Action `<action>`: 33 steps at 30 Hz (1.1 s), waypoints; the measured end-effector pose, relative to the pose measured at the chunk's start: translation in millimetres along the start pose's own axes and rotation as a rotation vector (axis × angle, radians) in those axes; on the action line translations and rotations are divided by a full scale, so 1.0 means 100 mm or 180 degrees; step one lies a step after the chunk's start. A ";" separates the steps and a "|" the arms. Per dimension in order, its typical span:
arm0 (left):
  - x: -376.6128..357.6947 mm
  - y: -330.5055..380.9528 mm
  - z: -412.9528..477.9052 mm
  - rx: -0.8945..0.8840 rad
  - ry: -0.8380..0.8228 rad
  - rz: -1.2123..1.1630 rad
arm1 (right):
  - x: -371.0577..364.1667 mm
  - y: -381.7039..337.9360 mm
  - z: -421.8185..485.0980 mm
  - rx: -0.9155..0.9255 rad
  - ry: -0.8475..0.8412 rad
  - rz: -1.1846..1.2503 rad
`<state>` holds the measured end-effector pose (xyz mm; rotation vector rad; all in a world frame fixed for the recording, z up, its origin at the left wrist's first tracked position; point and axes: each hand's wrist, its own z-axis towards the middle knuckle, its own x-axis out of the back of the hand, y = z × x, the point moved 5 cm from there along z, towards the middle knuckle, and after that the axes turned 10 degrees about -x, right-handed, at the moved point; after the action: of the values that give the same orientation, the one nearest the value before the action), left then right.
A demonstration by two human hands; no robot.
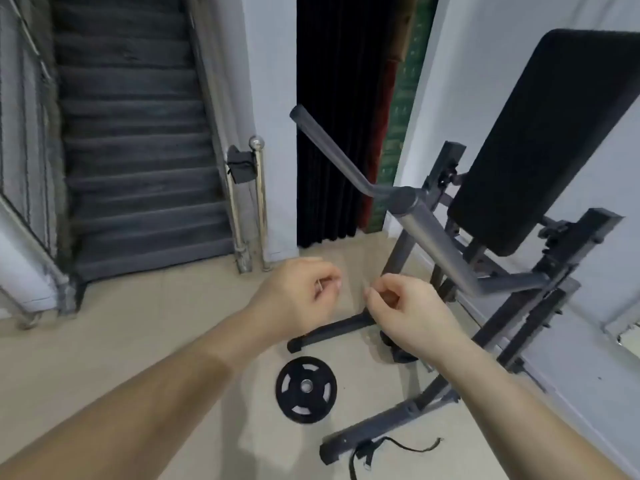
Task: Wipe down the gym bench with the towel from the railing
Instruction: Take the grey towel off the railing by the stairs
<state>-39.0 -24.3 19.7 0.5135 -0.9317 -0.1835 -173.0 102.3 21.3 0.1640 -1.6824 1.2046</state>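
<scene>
A dark grey towel (240, 168) hangs folded over the metal stair railing (259, 202), at the foot of the stairs. The gym bench stands to the right, with its black pad (547, 133) tilted up on a dark steel frame (512, 282). My left hand (298, 296) and my right hand (408, 313) are held out side by side over the floor, between the railing and the bench. Their fingers are loosely curled and hold nothing. Both hands are well short of the towel and touch nothing.
A grey handle bar (332, 150) of the bench juts up toward the left. A black weight plate (306, 389) lies on the beige floor below my hands, and a black strap (398, 445) lies by the frame's foot. A black curtain (332, 133) hangs behind, with grey stairs (138, 150) at left.
</scene>
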 end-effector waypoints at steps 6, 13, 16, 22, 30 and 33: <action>0.66 -1.61 -0.74 0.0887 -0.0051 -0.0163 | -1.53 -0.94 0.67 -0.0315 -0.0697 0.0594; 1.41 -3.05 -0.81 0.1187 0.0076 -0.0457 | -2.54 -1.90 1.65 -0.0653 -0.1006 0.1101; 1.48 -3.64 -0.54 0.1475 0.0305 -0.0626 | -2.78 -2.08 2.25 -0.0796 -0.1048 0.1170; 1.47 -4.99 0.22 0.2080 0.0884 -0.1042 | -3.29 -2.18 3.81 -0.1683 -0.0972 0.2091; 1.74 -6.68 1.34 0.2427 0.0868 -0.1244 | -4.07 -2.64 5.89 -0.1997 -0.1095 0.2383; 1.91 -7.39 1.73 0.2370 0.0684 -0.1048 | -4.34 -2.83 6.64 -0.2147 -0.0988 0.2531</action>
<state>-15.4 -792.6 -126.5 1.3517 -0.6789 -0.0683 -222.2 -725.7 -127.7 -0.8409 -2.4466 1.0997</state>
